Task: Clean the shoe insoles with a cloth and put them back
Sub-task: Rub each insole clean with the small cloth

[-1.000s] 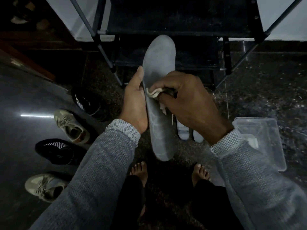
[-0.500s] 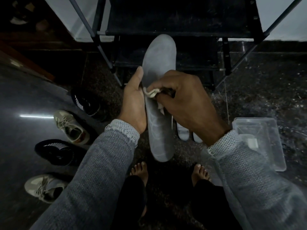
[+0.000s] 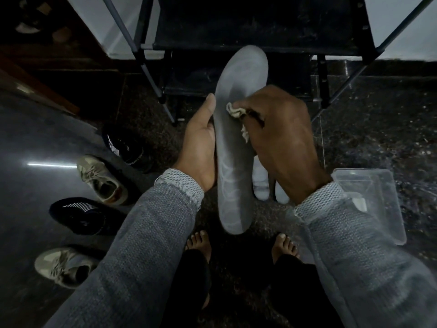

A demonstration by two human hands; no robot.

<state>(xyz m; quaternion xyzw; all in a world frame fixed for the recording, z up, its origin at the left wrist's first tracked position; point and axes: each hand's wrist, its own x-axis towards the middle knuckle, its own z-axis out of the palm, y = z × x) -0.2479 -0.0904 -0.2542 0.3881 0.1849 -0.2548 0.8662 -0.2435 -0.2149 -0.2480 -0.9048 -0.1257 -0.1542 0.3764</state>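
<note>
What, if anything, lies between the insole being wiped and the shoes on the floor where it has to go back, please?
Nothing visible blocks that path. The insole is held up by the left hand, and only that forearm's grey sleeve hangs above the floor beside the four shoes.

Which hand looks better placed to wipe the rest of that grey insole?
The right hand, probably. It already pinches the crumpled pale cloth against the long grey foam insole, while the left hand grips the insole's edge to steady it.
</note>
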